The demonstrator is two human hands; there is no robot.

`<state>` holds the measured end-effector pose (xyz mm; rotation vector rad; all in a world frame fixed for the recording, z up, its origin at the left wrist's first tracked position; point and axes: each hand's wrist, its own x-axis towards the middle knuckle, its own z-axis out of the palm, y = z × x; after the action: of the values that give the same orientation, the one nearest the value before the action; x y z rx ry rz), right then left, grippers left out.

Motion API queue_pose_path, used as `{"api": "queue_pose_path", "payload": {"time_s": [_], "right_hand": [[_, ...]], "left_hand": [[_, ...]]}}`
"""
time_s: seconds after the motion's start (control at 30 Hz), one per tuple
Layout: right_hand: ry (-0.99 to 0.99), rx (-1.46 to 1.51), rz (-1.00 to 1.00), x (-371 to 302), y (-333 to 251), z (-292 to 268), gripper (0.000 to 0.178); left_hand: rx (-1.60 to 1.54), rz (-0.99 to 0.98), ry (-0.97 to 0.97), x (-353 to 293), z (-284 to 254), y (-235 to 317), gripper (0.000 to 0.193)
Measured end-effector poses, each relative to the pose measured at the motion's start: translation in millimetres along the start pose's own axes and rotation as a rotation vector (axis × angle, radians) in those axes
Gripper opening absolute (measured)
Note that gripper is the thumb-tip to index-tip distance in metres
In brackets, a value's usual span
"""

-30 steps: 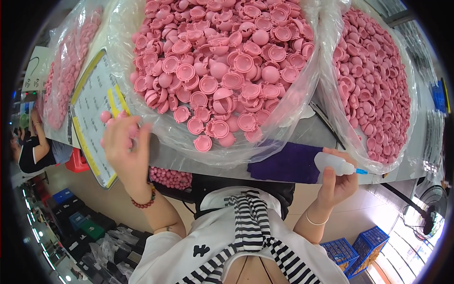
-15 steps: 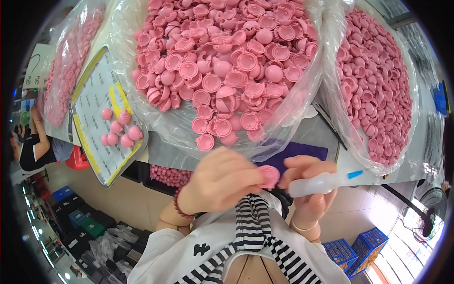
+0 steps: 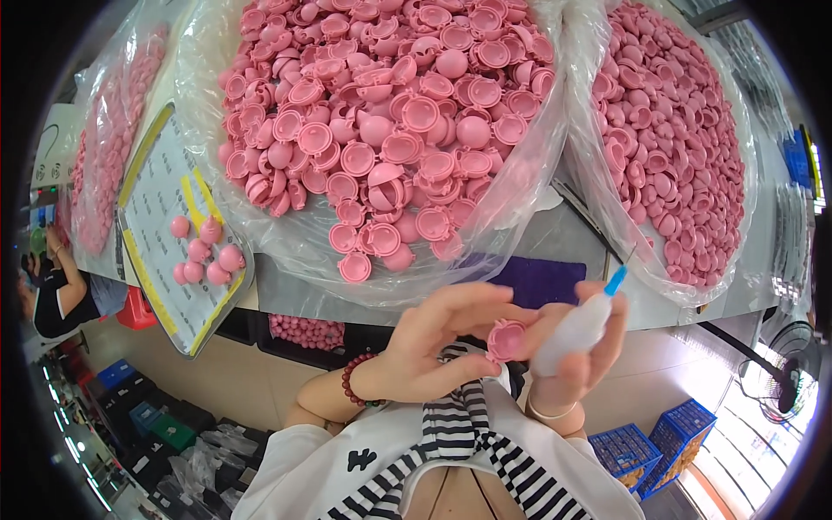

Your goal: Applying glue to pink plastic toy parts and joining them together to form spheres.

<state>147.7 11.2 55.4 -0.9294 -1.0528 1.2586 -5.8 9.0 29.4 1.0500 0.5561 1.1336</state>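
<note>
My left hand [image 3: 433,342] has its thumb below and fingers above a small round pink plastic shell [image 3: 505,341], hollow side showing. My right fingertips meet the shell's other side. In my right hand [image 3: 585,351] is a white translucent squeeze bottle [image 3: 574,334], tilted up, with a blue tip [image 3: 616,280] and thin needle pointing away from me. Beyond my hands, a large pile of pink shells [image 3: 399,147], many hinged open, lies on a clear plastic bag [image 3: 303,251] on the table.
At left, a yellow-taped tray [image 3: 160,286] carries several closed pink balls [image 3: 198,251]. A second bag of pink shells [image 3: 676,156] lies right, near black tweezers [image 3: 589,221] and a purple cloth [image 3: 542,282]. A bin of pink balls [image 3: 305,331] sits below the table edge. Blue crates [image 3: 680,442] stand lower right.
The pink shell has turned and shifted slightly right and down. My left fingers have spread around it. The bottle's blue tip has swung up from pointing right. The view has shifted slightly.
</note>
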Motion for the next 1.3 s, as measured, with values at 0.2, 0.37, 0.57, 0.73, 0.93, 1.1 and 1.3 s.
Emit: {"api": "queue_pose_path", "payload": {"time_s": [0.2,0.37,0.57,0.73,0.93,1.1,1.3], "right_hand": [[0.044,-0.106,-0.331,15.7,1.7,-15.9,0.048],[-0.143,-0.200,-0.631,17.3,0.5,-25.3,0.058],[-0.136,-0.347,-0.593,12.0,-5.6,-17.3,0.056],[-0.147,-0.391,-0.584,12.4,-8.6,-14.1,0.055],[-0.093,-0.370,-0.597,10.5,-5.2,-14.5,0.054],[-0.108,-0.379,-0.671,10.2,-0.8,-16.1,0.055],[-0.080,-0.420,-0.560,9.2,-7.1,-14.2,0.051]], "left_hand": [[-0.219,-0.049,-0.011,-1.6,-3.9,-2.0,0.040],[-0.204,0.039,0.056,0.9,-5.2,-1.3,0.040],[-0.142,0.044,0.058,1.8,-4.8,-0.8,0.040],[-0.153,0.038,0.064,0.5,-4.1,-2.3,0.041],[-0.132,0.063,0.061,1.3,-2.6,-0.9,0.039],[-0.141,0.059,0.075,1.6,-2.5,-0.7,0.038],[-0.090,0.068,0.087,0.6,-4.1,3.0,0.040]]}}
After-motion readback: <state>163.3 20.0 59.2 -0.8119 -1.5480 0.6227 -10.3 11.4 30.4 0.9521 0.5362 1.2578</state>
